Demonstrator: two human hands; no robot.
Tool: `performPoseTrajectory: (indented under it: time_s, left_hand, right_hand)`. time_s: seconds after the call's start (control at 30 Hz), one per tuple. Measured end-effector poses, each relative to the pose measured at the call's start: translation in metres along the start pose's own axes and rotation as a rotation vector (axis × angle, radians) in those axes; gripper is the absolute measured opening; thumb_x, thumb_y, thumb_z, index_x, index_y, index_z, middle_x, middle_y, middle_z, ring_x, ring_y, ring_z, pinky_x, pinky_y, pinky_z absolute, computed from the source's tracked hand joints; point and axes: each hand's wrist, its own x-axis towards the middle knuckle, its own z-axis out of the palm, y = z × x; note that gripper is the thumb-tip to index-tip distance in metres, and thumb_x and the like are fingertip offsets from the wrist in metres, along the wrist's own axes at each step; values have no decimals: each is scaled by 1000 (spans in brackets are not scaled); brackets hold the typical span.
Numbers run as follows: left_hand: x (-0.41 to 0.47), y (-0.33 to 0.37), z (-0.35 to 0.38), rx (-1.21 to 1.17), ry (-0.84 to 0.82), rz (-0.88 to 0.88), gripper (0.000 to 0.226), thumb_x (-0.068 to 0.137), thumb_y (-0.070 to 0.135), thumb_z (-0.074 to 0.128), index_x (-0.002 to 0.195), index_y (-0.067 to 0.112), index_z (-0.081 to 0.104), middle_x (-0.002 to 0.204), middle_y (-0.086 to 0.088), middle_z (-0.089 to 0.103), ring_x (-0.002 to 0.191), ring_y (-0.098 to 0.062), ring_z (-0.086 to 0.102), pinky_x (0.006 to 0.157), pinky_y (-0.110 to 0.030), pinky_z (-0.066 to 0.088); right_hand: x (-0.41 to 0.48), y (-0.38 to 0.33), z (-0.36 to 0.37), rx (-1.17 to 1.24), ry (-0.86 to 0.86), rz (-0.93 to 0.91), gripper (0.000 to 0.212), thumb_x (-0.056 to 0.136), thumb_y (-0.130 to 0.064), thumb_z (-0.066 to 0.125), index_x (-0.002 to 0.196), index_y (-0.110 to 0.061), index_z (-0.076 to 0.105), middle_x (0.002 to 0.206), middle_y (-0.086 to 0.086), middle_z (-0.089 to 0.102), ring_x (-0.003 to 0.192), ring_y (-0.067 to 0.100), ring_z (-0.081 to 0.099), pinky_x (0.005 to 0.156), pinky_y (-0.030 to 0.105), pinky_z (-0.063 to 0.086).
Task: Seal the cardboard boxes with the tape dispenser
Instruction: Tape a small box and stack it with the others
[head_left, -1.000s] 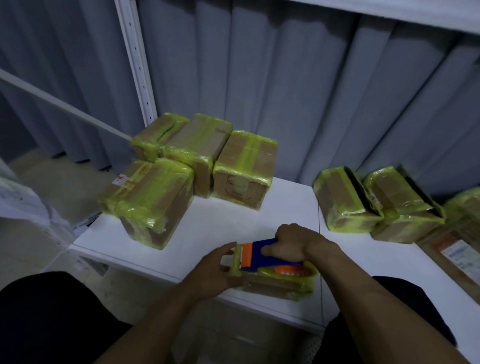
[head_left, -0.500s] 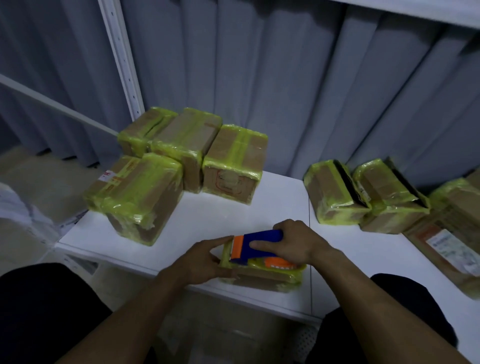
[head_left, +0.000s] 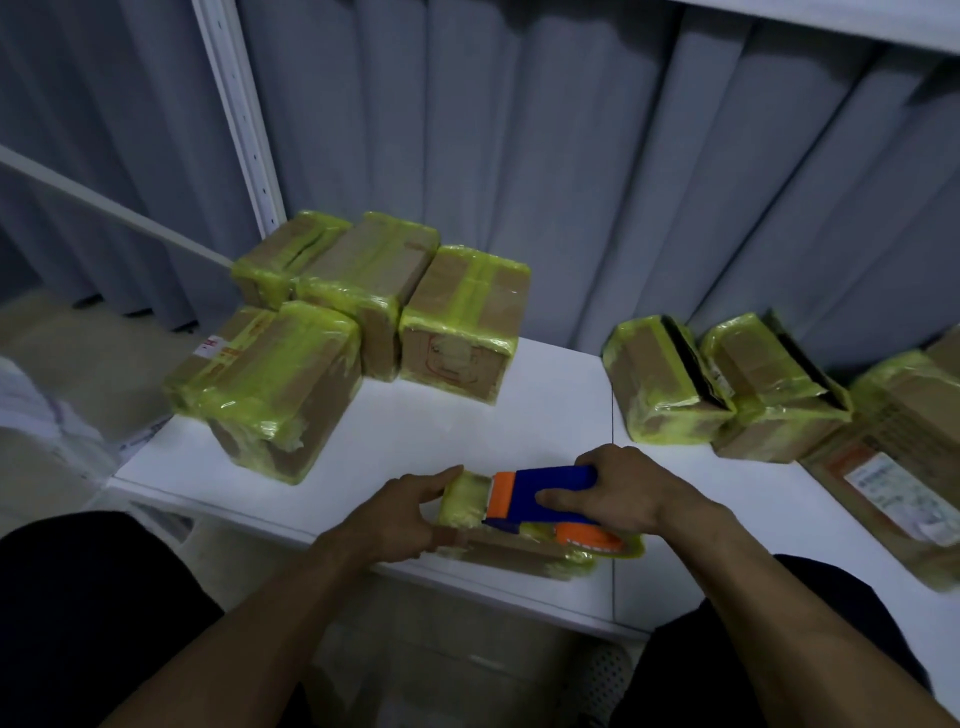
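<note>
A small flat cardboard box (head_left: 511, 553) wrapped in yellow-green tape lies at the near edge of the white table (head_left: 457, 431). On top of it sits the blue and orange tape dispenser (head_left: 540, 499), its yellow tape roll at the right end. My right hand (head_left: 623, 491) grips the dispenser's blue handle. My left hand (head_left: 395, 514) holds the box's left end, fingers curled round it beside the dispenser's orange front.
Several taped boxes (head_left: 280, 384) are grouped at the back left, one (head_left: 462, 317) nearer the middle. Two more taped boxes (head_left: 660, 379) stand at the right, beside a larger labelled carton (head_left: 893, 462). A grey curtain hangs behind. A white shelf post (head_left: 239, 109) rises at the left.
The dispenser has slid rightward along the box top, baring taped surface at the box's left end. My left hand stays on that end. The view shifted slightly.
</note>
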Motion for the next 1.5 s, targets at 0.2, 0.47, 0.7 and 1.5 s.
performPoseTrajectory:
  time_s: [0.2,0.47,0.7,1.5]
  left_hand:
    - [1,-13,-4,168,41,14,102,60,86,69,147,59,23,150,28,40,137,-2,40,113,-37,39]
    - [-25,-15,-39,525,62,63,88,86,64,59,152,54,2,156,37,-13,148,3,3,113,-35,37]
    - [-32,-2,-9,888,223,123,80,93,61,51,157,28,19,163,18,5,152,-13,8,96,-41,51]
    - [-32,-22,-39,948,188,25,67,100,42,48,157,41,13,163,21,0,150,-18,-19,119,-44,20]
  right_hand:
    - [9,-12,14,-41,-8,13,56,78,-75,68,85,-20,68,79,-3,69,71,12,66,61,26,51]
    - [36,-50,33,21,17,-7,61,76,-76,69,81,-16,64,76,1,66,66,15,64,57,28,46]
    - [31,-46,34,88,19,3,61,76,-70,75,86,-11,69,77,3,69,65,14,65,54,24,45]
    - [33,-68,43,71,79,2,58,75,-70,74,91,-18,54,89,-1,61,82,19,64,67,30,52]
